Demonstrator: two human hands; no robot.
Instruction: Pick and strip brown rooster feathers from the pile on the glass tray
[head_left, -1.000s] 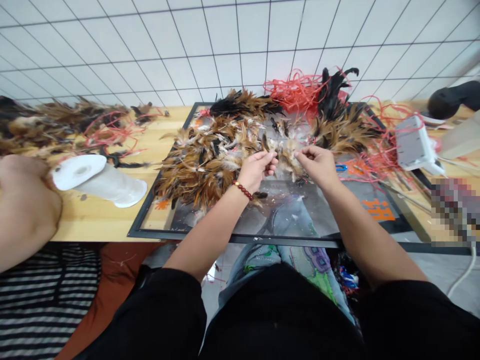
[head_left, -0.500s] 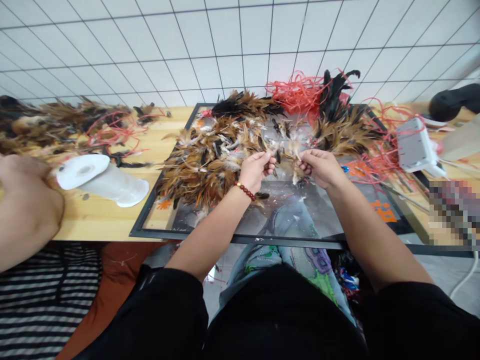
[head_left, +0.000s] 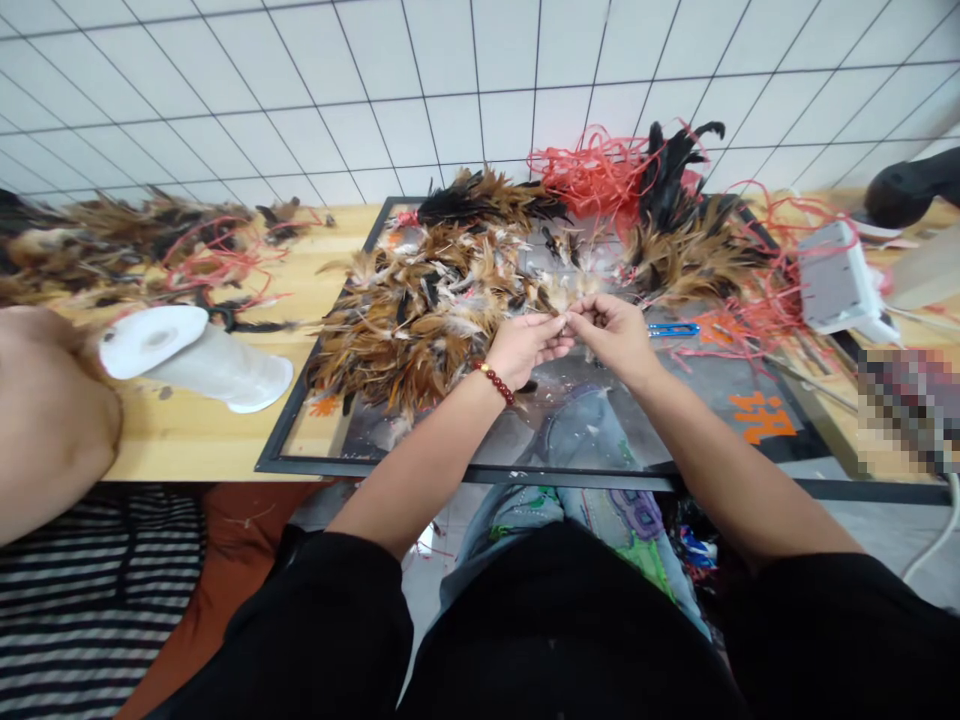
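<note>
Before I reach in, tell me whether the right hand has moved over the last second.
Yes. Judged against the black frame, the right hand has shifted left, closing the gap to the left hand.

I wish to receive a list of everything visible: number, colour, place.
Table: one, yellowish, below
Panel: one, black-framed, on table
Feathers: many, brown and black, on panel, table
Markings: several, orange, on panel
Strands: many, red, across table
Spool: one, white, left
Snips: one, blue, on panel
Device: one, white, right
Wall: one, white, behind
Neighbour's arm: one, bare, left
Bracelet: one, dark red, left wrist
Jeans: one pair, blue, bottom
Sleeves: two, black, bottom
Left hand: one, bare, centre
Right hand: one, bare, centre
</note>
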